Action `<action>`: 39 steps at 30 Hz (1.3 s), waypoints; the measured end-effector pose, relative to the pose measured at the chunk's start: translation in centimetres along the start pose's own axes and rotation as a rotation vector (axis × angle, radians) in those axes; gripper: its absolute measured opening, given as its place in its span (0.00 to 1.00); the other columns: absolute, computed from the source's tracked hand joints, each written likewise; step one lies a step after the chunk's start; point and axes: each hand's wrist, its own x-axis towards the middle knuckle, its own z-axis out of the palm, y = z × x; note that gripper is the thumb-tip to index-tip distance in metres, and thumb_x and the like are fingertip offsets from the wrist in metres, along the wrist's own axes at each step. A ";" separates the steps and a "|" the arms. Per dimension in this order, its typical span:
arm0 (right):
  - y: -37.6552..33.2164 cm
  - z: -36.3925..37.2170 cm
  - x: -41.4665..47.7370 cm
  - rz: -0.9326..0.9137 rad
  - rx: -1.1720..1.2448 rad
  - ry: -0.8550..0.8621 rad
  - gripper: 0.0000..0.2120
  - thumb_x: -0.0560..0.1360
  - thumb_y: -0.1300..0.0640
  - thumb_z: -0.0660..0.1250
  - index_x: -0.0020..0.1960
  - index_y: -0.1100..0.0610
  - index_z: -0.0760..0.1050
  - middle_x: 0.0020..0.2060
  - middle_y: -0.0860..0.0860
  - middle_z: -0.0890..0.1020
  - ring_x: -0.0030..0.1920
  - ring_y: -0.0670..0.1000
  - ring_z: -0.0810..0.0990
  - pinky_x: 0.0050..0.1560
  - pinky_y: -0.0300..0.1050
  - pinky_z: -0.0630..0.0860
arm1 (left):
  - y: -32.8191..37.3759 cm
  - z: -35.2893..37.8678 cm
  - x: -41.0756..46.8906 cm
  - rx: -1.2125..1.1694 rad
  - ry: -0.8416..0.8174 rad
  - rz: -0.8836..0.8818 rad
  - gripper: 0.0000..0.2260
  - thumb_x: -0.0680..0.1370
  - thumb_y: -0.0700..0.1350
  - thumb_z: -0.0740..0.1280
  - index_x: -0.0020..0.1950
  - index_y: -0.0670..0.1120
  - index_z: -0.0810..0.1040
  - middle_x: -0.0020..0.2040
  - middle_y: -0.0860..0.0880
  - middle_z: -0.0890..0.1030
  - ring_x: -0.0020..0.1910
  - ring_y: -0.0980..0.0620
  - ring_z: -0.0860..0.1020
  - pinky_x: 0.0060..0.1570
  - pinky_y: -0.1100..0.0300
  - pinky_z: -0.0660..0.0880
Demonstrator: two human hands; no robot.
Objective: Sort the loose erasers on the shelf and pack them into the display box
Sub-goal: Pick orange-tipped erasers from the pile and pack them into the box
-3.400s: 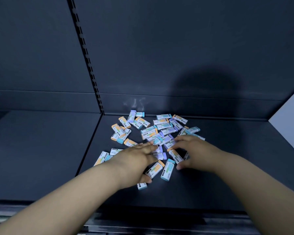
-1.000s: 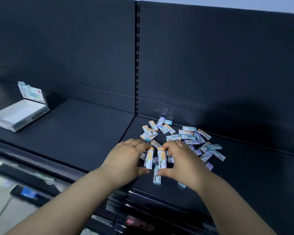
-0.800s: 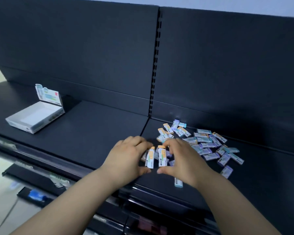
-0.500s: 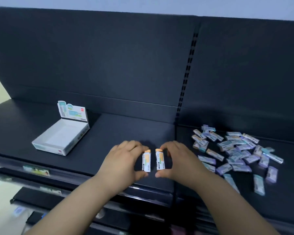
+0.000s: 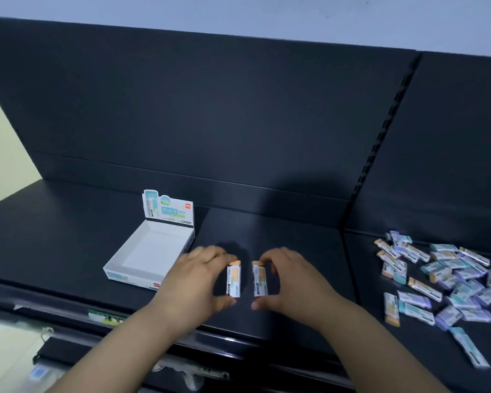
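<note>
My view has swung left along the dark matte metal shelf (image 5: 281,239). A few seconds ago the right-hand bay filled it, and now the left bay takes the middle. The scattered heap of loose paper-sleeved erasers (image 5: 442,279) lay just beside my hands half a second back. It now sits well apart at the right edge, past the slotted black upright (image 5: 380,154). The white open-topped cardboard display box (image 5: 131,275) has drawn in from the far left to just beside my left hand (image 5: 194,282), whose back overlaps the box's near right corner in view. The box floor shows bare white, so I judge nothing is packed yet. Both hands stay clamped, apart from each other. The left hand pinches one orange-tipped white-sleeved eraser (image 5: 234,279) end to end between thumb and fingers. My right hand (image 5: 292,282) pinches a second orange-tipped eraser (image 5: 259,279) the same way. The two erasers stand side by side, orange ends away from me, with a narrow gap between them. I cannot tell whether they hover or touch the shelf. For the task I read this as the first sorted pair, matched by colour and carried over from the heap. What is left is a short move left to set them in the box, kept parallel, with the rest of the heap still to do
</note>
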 end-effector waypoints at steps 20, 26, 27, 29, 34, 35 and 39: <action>-12.2 6.2 14.0 0.042 0.010 0.009 0.31 0.63 0.41 0.75 0.62 0.46 0.66 0.56 0.43 0.70 0.58 0.45 0.67 0.57 0.40 0.68 | -19.7 -4.8 2.2 0.086 -0.125 -0.004 0.30 0.71 0.60 0.68 0.71 0.58 0.64 0.67 0.60 0.67 0.65 0.57 0.65 0.59 0.60 0.60; -15.0 8.9 17.2 0.148 -0.067 -0.016 0.31 0.64 0.41 0.74 0.62 0.48 0.67 0.60 0.46 0.71 0.60 0.47 0.68 0.61 0.43 0.68 | -23.7 -4.3 4.1 0.066 -0.221 0.103 0.29 0.72 0.61 0.66 0.72 0.58 0.62 0.69 0.59 0.65 0.67 0.57 0.63 0.62 0.60 0.60; -15.0 9.2 17.2 0.157 -0.087 -0.020 0.31 0.64 0.41 0.74 0.62 0.49 0.67 0.60 0.46 0.71 0.60 0.47 0.68 0.60 0.43 0.68 | -23.8 -4.1 4.2 0.053 -0.230 0.108 0.29 0.72 0.61 0.66 0.72 0.58 0.63 0.69 0.59 0.65 0.67 0.57 0.63 0.62 0.59 0.61; -15.0 9.8 17.6 0.189 -0.135 -0.025 0.31 0.64 0.41 0.74 0.62 0.49 0.67 0.60 0.46 0.72 0.61 0.48 0.68 0.61 0.44 0.68 | -24.2 -3.9 4.6 0.010 -0.239 0.131 0.29 0.72 0.61 0.67 0.71 0.58 0.64 0.67 0.58 0.67 0.66 0.57 0.64 0.62 0.59 0.62; -14.7 11.1 18.8 0.257 -0.242 -0.065 0.33 0.64 0.39 0.73 0.63 0.50 0.67 0.61 0.47 0.73 0.63 0.50 0.69 0.63 0.45 0.65 | -24.4 -3.1 5.6 0.008 -0.264 0.153 0.28 0.69 0.61 0.68 0.68 0.57 0.67 0.64 0.57 0.68 0.63 0.56 0.66 0.59 0.59 0.63; -14.7 11.2 19.0 0.266 -0.249 -0.072 0.33 0.64 0.38 0.73 0.63 0.50 0.67 0.61 0.47 0.73 0.63 0.50 0.69 0.64 0.46 0.64 | -24.3 -3.0 5.8 0.001 -0.273 0.149 0.28 0.69 0.61 0.68 0.67 0.57 0.68 0.63 0.57 0.68 0.62 0.56 0.66 0.59 0.59 0.64; -14.5 10.9 19.2 0.273 -0.219 -0.076 0.32 0.64 0.39 0.72 0.62 0.50 0.67 0.61 0.46 0.72 0.64 0.49 0.68 0.64 0.46 0.62 | -24.4 -2.5 6.3 -0.042 -0.303 0.127 0.28 0.67 0.60 0.69 0.66 0.56 0.69 0.60 0.56 0.67 0.60 0.56 0.66 0.58 0.60 0.65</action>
